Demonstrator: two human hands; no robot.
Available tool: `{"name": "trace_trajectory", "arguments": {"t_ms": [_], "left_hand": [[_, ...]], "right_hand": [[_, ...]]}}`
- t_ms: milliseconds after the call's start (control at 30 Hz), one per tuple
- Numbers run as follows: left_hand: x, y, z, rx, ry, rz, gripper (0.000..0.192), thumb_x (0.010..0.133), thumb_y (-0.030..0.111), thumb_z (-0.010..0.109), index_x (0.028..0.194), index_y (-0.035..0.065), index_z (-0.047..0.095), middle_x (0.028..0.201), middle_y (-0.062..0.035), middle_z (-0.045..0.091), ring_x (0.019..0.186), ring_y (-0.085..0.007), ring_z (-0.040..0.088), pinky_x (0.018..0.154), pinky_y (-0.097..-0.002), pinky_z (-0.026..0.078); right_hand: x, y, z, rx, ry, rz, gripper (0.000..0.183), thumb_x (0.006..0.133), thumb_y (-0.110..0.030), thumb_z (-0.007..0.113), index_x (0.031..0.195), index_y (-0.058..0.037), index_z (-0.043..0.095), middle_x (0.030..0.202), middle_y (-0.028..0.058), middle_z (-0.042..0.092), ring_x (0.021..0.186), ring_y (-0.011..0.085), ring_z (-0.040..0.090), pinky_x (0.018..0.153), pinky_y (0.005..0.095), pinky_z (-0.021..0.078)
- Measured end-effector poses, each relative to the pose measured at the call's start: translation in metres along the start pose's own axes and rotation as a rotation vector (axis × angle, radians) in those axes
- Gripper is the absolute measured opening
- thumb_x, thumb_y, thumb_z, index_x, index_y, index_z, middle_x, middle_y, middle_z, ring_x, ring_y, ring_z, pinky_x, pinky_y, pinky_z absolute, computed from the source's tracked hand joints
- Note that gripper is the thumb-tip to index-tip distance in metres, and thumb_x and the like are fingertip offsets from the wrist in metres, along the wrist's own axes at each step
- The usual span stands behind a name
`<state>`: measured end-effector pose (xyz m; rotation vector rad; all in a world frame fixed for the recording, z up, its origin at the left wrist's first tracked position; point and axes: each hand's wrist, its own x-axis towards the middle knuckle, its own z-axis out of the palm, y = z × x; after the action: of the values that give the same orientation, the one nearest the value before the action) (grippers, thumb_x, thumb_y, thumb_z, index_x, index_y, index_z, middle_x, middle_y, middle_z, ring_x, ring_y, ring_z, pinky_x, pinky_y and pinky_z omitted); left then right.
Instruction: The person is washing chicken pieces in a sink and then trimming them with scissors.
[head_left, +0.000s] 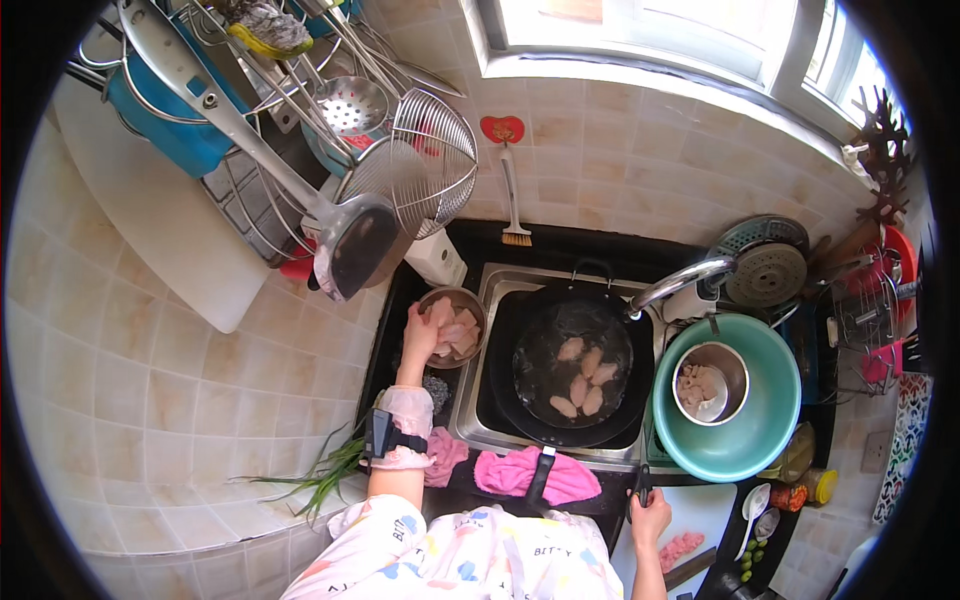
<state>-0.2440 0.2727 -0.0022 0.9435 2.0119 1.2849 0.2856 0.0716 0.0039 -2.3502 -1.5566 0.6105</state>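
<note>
My left hand (421, 331) reaches into a metal bowl (478, 352) of raw chicken pieces (459, 334) at the left of the sink, its fingers around a pale piece there. Black-handled kitchen scissors (643, 482) are in my right hand (651, 519), above the left edge of a white cutting board (705, 504). On that board lie pink minced meat (681, 551) and a knife (690, 570). Between my hands, a black wok (504, 375) rests in the steel sink (466, 420). Several raw chicken wings (591, 361) sit in its water.
A chrome faucet (679, 283) overhangs the wok's right side. Right of it, a turquoise basin (776, 405) holds a steel pot (742, 379) with meat. Pink cloths (499, 474) lie along the front edge. Ladles and strainers (435, 165) hang at upper left; scallions (330, 469) lie below.
</note>
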Motion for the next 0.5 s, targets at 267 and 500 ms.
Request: {"name": "trace_trajectory", "arguments": {"t_ms": [267,500], "left_hand": [[-0.036,0.021,0.026,0.734,-0.036,0.118,0.056,0.081,0.024,0.064,0.13,0.0064,0.044,0.122,-0.0243,0.055,0.102,-0.0416,0.059,0.085,-0.0462,0.049],[-0.029,0.009,0.027,0.865,-0.088,0.262,0.059,0.079,0.022,0.067,0.13,0.0056,0.044,0.129,-0.0241,0.05,0.101,-0.0417,0.059,0.083,-0.0444,0.05]], "right_hand": [[-0.002,0.004,-0.004,-0.03,-0.039,0.018,0.037,0.066,-0.028,0.079,0.068,-0.0026,0.053,0.057,0.0132,0.057,0.055,0.0362,0.057,0.054,0.0454,0.0432],[0.0,0.007,-0.002,-0.035,-0.044,-0.014,0.033,0.066,-0.025,0.078,0.069,-0.0022,0.054,0.058,0.0135,0.057,0.056,0.0367,0.058,0.055,0.0457,0.0434]]}}
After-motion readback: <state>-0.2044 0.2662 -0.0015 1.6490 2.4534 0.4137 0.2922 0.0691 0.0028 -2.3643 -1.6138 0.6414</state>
